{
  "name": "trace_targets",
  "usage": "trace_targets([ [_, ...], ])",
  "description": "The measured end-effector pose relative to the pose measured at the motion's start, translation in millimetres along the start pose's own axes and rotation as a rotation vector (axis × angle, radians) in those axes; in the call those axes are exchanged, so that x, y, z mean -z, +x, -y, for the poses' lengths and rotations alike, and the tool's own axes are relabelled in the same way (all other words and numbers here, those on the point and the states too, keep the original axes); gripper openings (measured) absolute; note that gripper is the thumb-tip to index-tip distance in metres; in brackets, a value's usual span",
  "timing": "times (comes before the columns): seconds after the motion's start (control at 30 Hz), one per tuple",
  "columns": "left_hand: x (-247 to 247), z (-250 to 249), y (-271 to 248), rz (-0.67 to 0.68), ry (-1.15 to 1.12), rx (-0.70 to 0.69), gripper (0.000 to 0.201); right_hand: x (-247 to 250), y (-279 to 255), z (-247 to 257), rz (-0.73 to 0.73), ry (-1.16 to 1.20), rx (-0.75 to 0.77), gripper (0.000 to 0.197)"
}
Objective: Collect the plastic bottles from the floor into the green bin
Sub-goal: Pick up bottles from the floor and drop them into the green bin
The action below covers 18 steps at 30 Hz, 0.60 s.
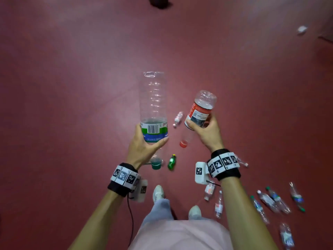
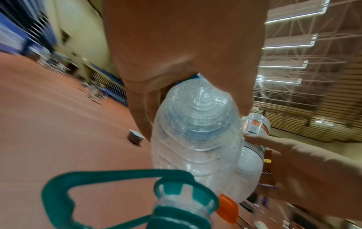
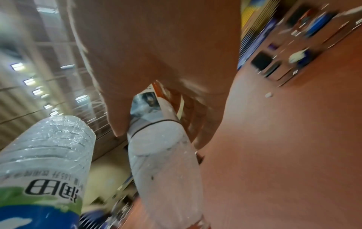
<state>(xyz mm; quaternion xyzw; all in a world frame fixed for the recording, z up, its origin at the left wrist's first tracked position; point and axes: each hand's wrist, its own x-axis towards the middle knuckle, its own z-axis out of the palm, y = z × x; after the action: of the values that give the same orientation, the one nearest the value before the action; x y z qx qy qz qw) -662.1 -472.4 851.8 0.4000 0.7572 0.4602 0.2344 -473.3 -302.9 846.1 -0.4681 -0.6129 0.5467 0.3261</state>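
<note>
My left hand (image 1: 144, 141) grips a large clear bottle (image 1: 153, 103) with a green-and-blue label, held base away from me; its teal cap and carry loop (image 2: 121, 195) point back at my wrist. My right hand (image 1: 203, 129) grips a smaller clear bottle (image 1: 200, 112) with a red-and-white label, red cap (image 1: 183, 143) pointing down. Both bottles are lifted above the red floor. The wrist views show each bottle (image 2: 195, 133) (image 3: 162, 162) wrapped by fingers. On the floor lie a small green bottle (image 1: 171, 162) and a pink-labelled one (image 1: 178, 119). No green bin is in view.
Several more empty bottles (image 1: 270, 201) lie scattered on the red floor at my lower right, with two (image 1: 210, 191) beside my right foot. A crumpled white scrap (image 1: 301, 29) sits far right. A dark object (image 1: 160, 2) stands at the top edge. My shoes (image 1: 158, 193) are below.
</note>
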Motion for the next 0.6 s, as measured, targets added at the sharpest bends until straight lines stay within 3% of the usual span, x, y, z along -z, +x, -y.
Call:
trace_targets([
  [0.2,156,76,-86,-0.359,0.043,0.187,0.084,-191,-35,42,0.445,-0.111,0.132,0.073],
  [0.3,238,116,-139,-0.526,0.039,0.29,0.093,-299,-70,66,0.61,-0.123,0.182,0.069],
  [0.47,378,177,-240,-0.753,0.087,0.419,0.113,-481,-160,92,0.835,-0.087,0.244,0.067],
  [0.6,469,214,-318,-0.894,0.152,0.55,0.099,-599,-249,111,1.043,-0.046,0.249,0.063],
])
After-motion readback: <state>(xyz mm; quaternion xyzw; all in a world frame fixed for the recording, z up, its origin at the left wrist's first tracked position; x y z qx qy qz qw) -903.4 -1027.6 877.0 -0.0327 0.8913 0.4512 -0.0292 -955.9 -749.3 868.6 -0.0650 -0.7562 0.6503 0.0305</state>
